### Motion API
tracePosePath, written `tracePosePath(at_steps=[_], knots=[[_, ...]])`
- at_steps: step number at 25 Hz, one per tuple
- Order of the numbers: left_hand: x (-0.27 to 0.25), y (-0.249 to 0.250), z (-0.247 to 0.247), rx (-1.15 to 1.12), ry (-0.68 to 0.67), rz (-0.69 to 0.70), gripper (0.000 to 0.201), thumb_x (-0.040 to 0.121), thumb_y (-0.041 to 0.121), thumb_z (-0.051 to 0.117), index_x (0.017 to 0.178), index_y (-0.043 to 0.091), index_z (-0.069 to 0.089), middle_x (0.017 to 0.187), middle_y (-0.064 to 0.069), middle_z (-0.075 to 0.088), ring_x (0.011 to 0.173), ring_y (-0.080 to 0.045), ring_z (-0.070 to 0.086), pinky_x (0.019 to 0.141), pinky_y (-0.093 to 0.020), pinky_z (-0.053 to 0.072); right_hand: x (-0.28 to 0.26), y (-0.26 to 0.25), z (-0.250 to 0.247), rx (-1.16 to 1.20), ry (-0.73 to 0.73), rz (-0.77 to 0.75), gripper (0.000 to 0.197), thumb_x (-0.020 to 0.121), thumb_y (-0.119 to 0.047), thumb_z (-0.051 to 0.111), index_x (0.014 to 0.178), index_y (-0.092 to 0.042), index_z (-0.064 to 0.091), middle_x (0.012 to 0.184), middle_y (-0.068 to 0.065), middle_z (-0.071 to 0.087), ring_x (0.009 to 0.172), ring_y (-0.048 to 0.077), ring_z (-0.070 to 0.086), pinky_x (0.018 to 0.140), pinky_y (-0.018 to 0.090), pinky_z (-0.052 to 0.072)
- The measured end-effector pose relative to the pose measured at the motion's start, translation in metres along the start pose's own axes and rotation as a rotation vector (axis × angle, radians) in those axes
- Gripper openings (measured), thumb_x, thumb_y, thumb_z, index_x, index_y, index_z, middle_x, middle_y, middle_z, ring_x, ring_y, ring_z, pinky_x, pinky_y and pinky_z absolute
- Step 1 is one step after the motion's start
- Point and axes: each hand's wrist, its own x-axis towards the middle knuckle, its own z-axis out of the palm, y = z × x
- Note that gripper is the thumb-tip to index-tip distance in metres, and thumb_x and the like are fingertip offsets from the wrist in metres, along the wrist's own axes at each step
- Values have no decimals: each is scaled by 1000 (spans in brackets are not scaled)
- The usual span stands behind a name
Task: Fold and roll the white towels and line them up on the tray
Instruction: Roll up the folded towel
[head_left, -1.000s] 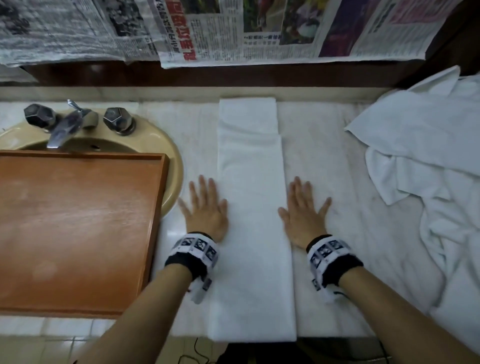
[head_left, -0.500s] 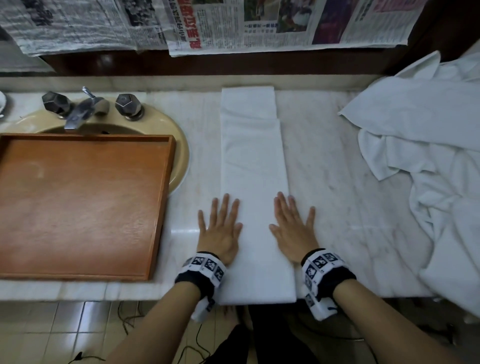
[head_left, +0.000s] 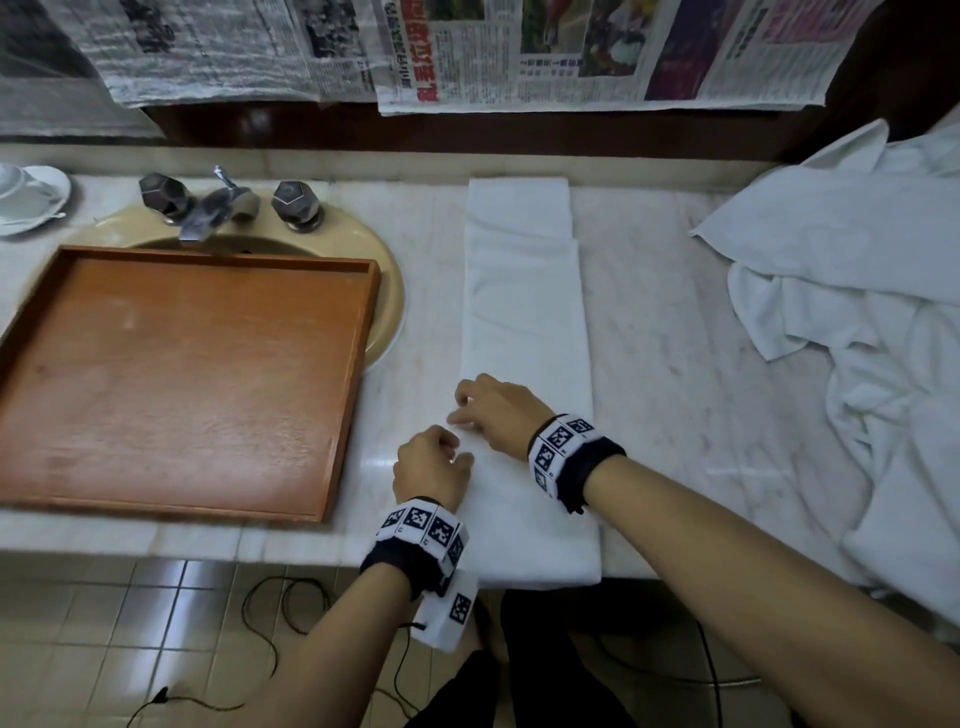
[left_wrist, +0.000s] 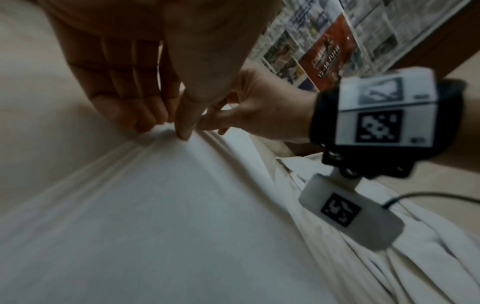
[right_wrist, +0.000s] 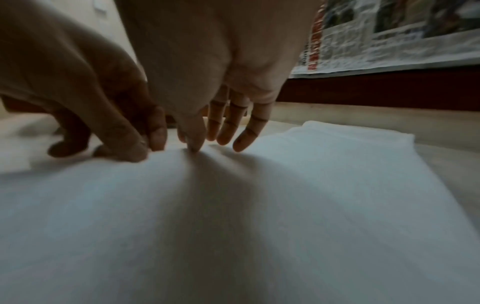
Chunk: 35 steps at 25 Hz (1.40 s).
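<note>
Marble counter runs beneath taped-up newspaper; at its left the wooden tray, resting over the sink, holds no rolls yet. Beside it the folded towel lies as a long strip, unrolled. Left hand and right hand, fingers curled, pinch its left edge. Further right, the towel heap waits unfolded, so most work remains.

My bare forearms each wear a black wristband ringed with white blocks printed in black square codes; a white coded camera pod with a thin black cable hangs under the lower-centre wrist.
</note>
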Motion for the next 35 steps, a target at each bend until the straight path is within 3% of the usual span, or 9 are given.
tracePosePath(at_steps=[5,9,13,19,22,24,27,30,35], knots=[[-8,-9,-4,-40,-13,-14,10,79,22,74,89,22,72,72,12,62,85,-17,64,77,-25,48,18,-5,-10,-91,-125,-58,15,89,-12,54,99,-12,66,113,6,57,100,25,54,67,28,32],[-11,-7,-5,-34,-49,-22,15,76,37,73,78,23,70,76,6,66,80,-18,63,70,-25,47,23,-10,-25,-345,-210,-163,21,95,-8,46,104,-17,63,111,-2,57,111,20,44,69,31,29],[-17,-16,-3,32,-215,-102,29,79,41,71,69,15,62,76,-2,67,73,-21,64,65,-27,50,29,-14,-34,-393,-273,-161,25,94,-2,42,102,-20,57,105,-3,60,110,21,40,72,33,31],[-24,-25,1,39,-306,-145,36,95,44,53,77,13,52,89,-8,63,86,-31,64,84,-41,54,32,-22,-33,-486,-286,-145,26,93,2,40,93,-23,46,102,-2,58,109,22,38,74,38,35],[-29,-32,-8,-15,-373,-157,34,83,44,70,79,12,57,85,-5,65,85,-28,67,77,-37,57,30,-20,-25,-459,-273,-135,21,97,-4,41,102,-20,54,109,-1,55,112,23,39,72,37,34],[-30,-40,-15,-61,-439,-178,27,77,30,80,80,9,63,84,-7,69,82,-28,70,74,-37,60,28,-19,-23,-444,-266,-129,20,96,-6,44,106,-19,55,111,0,53,112,24,40,70,36,34],[-31,-46,-19,-118,-466,-207,13,82,16,75,81,8,65,87,-13,70,80,-31,71,72,-44,61,21,-28,-19,-473,-247,-138,24,90,-4,51,106,-20,57,116,3,47,110,26,40,68,36,35],[-31,-47,-18,-116,-472,-192,13,88,18,68,82,8,62,86,-14,68,76,-31,70,71,-46,60,17,-34,-14,-448,-292,-208,21,87,-5,57,103,-17,60,120,5,43,109,26,40,61,33,36],[-37,-52,-24,-8,-530,-124,21,95,32,58,89,13,62,90,-8,69,80,-23,68,70,-32,58,16,-38,-20,-330,-348,-180,19,92,-4,49,101,-15,61,107,3,45,105,25,43,64,31,35]])
